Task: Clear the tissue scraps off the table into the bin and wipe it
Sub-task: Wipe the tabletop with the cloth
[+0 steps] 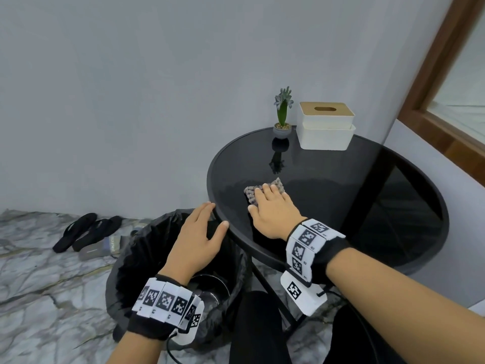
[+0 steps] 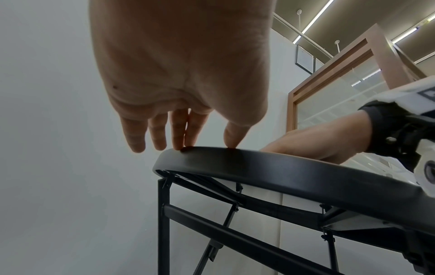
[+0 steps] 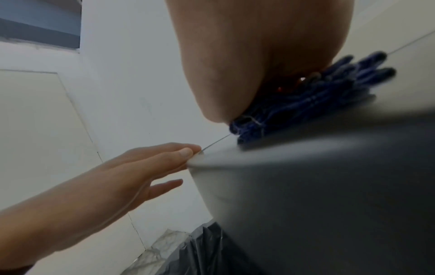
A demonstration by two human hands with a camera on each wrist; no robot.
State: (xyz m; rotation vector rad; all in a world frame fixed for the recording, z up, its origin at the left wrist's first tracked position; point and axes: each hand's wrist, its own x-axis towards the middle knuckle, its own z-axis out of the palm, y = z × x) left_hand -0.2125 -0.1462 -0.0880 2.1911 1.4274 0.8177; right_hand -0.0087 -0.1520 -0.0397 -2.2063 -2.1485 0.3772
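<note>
Against the wall stands the round black table (image 1: 393, 206), its glossy glass top hard, stiff and, I judge, slick under anything dragged across it, so a wipe needs steady downward pressure, not a grip. Below its left edge sits the bin (image 1: 147, 258), lined with a thin black bag that looks light and floppy; the liner would likely give way if pushed, so anything swept off should simply drop in. At the far edge rest a white tissue box (image 1: 325, 130) and, just beside it, a small potted plant (image 1: 282, 119), both light and easy to knock. No tissue scraps show on the top, so the clearing seems done and the wiping is in hand. Near the left edge lies the cloth (image 1: 250, 193), a soft, nubby, limp pad that will bunch if pinched; it handles best flat under the palm. The right hand (image 1: 273, 214) presses on it with fingers straight and spread, not curled round it. The left hand (image 1: 199, 237) is relaxed and open, fingertips (image 2: 181, 143) touching the table's left rim above the bin, holding nothing.
</note>
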